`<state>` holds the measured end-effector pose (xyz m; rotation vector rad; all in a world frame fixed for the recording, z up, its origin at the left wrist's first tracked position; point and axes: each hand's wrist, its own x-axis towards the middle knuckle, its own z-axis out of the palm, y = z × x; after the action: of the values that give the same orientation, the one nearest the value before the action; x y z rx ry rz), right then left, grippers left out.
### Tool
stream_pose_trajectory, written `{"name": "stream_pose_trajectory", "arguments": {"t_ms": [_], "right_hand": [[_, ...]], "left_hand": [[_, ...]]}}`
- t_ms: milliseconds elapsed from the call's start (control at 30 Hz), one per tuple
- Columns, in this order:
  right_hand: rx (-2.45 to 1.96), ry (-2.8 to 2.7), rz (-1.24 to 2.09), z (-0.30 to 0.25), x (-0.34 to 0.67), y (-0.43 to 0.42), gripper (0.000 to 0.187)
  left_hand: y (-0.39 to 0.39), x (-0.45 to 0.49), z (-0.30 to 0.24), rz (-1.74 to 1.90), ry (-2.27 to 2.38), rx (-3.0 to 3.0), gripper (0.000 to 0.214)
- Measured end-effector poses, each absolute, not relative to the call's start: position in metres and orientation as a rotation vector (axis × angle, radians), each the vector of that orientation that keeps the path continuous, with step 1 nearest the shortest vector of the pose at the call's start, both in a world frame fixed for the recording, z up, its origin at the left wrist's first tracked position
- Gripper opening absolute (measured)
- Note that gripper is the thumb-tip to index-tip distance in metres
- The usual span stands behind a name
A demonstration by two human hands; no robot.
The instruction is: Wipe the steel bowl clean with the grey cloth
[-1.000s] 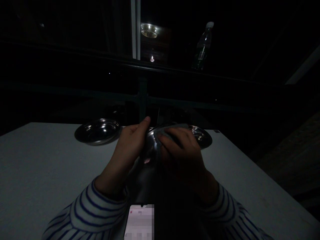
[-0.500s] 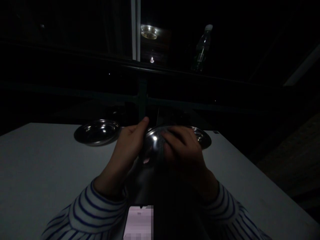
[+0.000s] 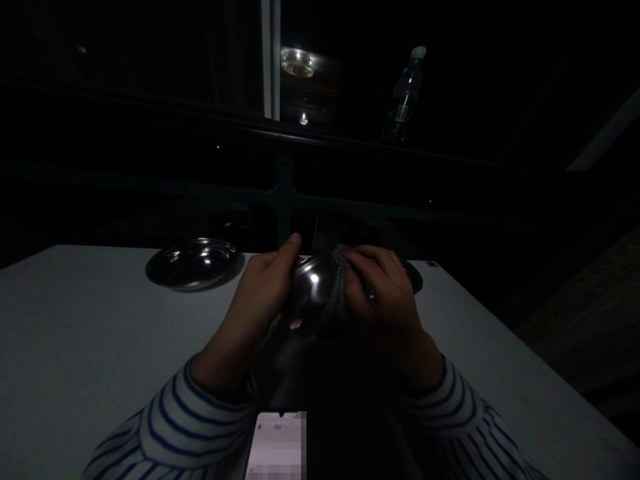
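Observation:
The scene is very dark. My left hand (image 3: 263,290) grips the left rim of a shiny metal plate (image 3: 313,293), held tilted above the white table (image 3: 90,333), thumb up along its edge. My right hand (image 3: 383,297) presses a grey cloth (image 3: 336,293) against the plate's face, fingers curled round the cloth. Both sleeves are white with blue stripes.
A second metal plate (image 3: 193,263) lies on the table to the left. Another plate's edge (image 3: 414,279) shows behind my right hand. A lit phone (image 3: 277,447) lies at the near edge. A plastic bottle (image 3: 404,93) and a glass dish (image 3: 297,61) stand on a dark ledge behind.
My right hand has slid the cloth rightward and up across the plate, baring more of its shiny face. The left hand has kept its hold.

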<state>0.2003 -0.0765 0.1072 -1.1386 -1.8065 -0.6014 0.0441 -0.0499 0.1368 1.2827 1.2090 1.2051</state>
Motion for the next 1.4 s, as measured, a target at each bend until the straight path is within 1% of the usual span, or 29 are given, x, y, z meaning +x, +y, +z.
{"name": "stream_pose_trajectory", "arguments": {"t_ms": [200,400,500,733,833,967,1233,1400], "right_hand": [[-1.056,-1.987,-0.671,0.105,0.187,-0.083,0.026],[-1.126,-1.79,-0.55,0.105,0.206,-0.071,0.025],[-1.142,-1.789,-0.56,0.104,0.202,-0.073,0.027],[-1.017,-2.057,-0.668,0.099,0.181,-0.084,0.028],[-1.047,-1.942,-0.622,0.1,0.193,-0.076,0.025],[-1.106,-1.834,-0.547,0.103,0.206,-0.069,0.025],[-0.935,-2.16,-0.737,0.093,0.177,-0.084,0.025],[-1.028,-1.848,-0.627,0.098,0.197,-0.071,0.023]], "left_hand": [[-0.048,0.045,0.136,1.212,1.225,1.291,0.042],[-0.047,0.042,0.137,1.189,1.224,1.293,0.042],[-0.047,0.042,0.136,1.203,1.211,1.281,0.041],[-0.049,0.045,0.134,1.195,1.157,1.286,0.039],[-0.048,0.045,0.134,1.214,1.136,1.248,0.038],[-0.048,0.045,0.133,1.212,1.124,1.199,0.036],[-0.044,0.047,0.131,1.241,1.08,1.164,0.032],[-0.046,0.045,0.13,1.19,1.05,1.212,0.034]]}}
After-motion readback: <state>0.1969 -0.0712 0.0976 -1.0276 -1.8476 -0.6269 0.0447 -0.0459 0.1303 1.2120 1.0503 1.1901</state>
